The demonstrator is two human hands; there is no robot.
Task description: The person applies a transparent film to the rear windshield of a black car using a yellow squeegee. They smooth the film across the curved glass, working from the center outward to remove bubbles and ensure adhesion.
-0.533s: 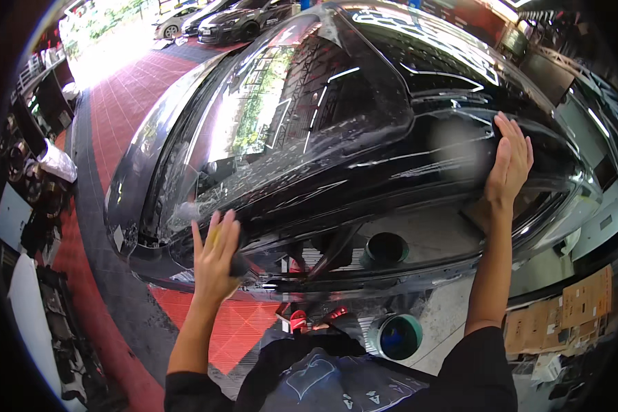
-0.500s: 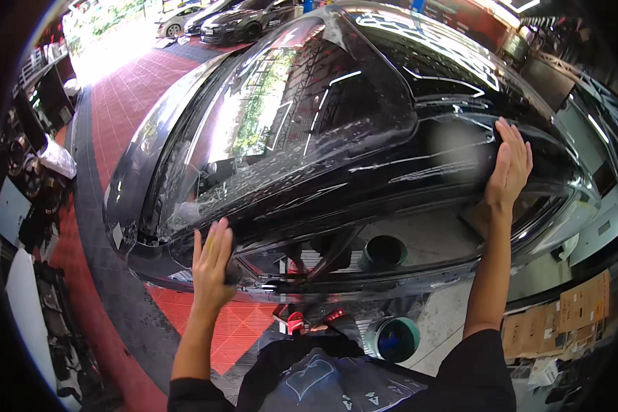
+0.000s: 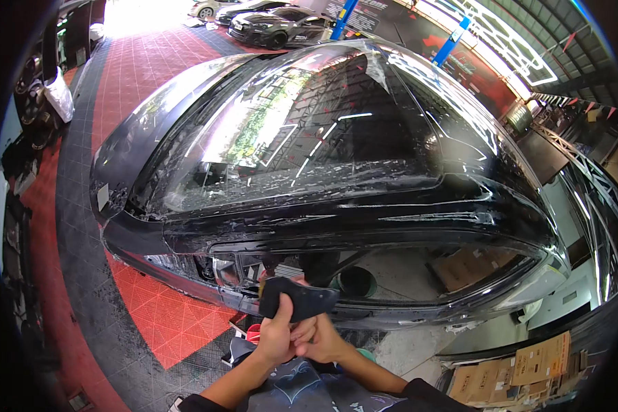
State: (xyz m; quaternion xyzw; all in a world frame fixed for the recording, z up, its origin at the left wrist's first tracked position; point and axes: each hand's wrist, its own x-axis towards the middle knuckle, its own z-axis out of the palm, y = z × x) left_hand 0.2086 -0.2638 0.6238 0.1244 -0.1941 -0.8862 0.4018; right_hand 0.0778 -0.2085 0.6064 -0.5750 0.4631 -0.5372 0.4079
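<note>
In front of my chest, my left hand (image 3: 276, 338) is closed on a flat black squeegee-like pad (image 3: 303, 301), thumb on its face, with a yellowish strip at its left edge. My right hand (image 3: 321, 341) is curled just below the pad, its fingertips pressed together beside my left fingers. Whether it grips something there is hidden. Both hands are off the black car (image 3: 275, 223), which stands broadside just beyond them. Its windshield (image 3: 364, 147) carries white wet-looking streaks along the lower side. Loose clear film shows at the far top corner of the glass.
Cardboard (image 3: 542, 360) lies at lower right. Red floor tiles (image 3: 165, 316) cover the lower left, and wheels (image 3: 41, 134) stand along the left side. A blue post (image 3: 453, 41) rises behind the car. More parked cars (image 3: 275, 27) are at the back.
Both hands have left the car's surface, where they were spread far apart, and come together near my body. The black pad now shows in my left hand. My view has tilted up.
</note>
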